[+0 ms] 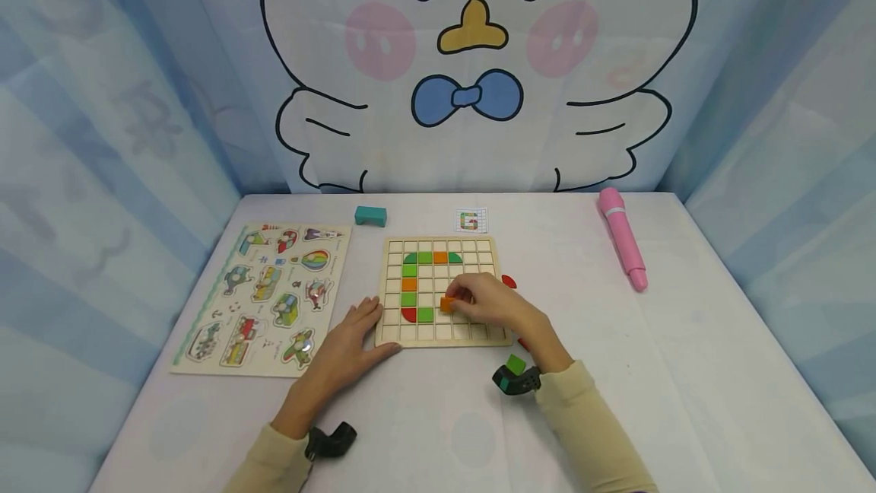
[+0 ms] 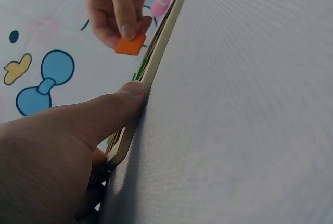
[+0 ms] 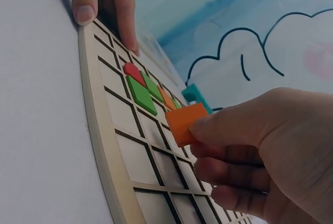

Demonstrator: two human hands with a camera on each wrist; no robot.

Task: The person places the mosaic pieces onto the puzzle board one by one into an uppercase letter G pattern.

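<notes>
A square wooden grid board [image 1: 468, 331] lies on the table, with green, orange and red tiles set along its upper row, left side and lower left. My right hand [image 1: 489, 301] pinches an orange square tile [image 3: 183, 124] between thumb and fingers, held close over the grid, right of the lower green tile [image 3: 140, 95]. At the board's near left corner, my left hand [image 1: 345, 352] rests with fairly straight fingers along the left side. Its thumb [image 2: 130, 89] touches the near edge.
A picture puzzle board [image 1: 274, 295] lies at the left. Behind the grid are a teal block [image 1: 370, 216] and a small pattern card [image 1: 471, 221]. A pink pen-shaped object [image 1: 623, 242] lies at the right. Loose red [image 1: 509, 281] and green [image 1: 515, 364] pieces sit near my right arm.
</notes>
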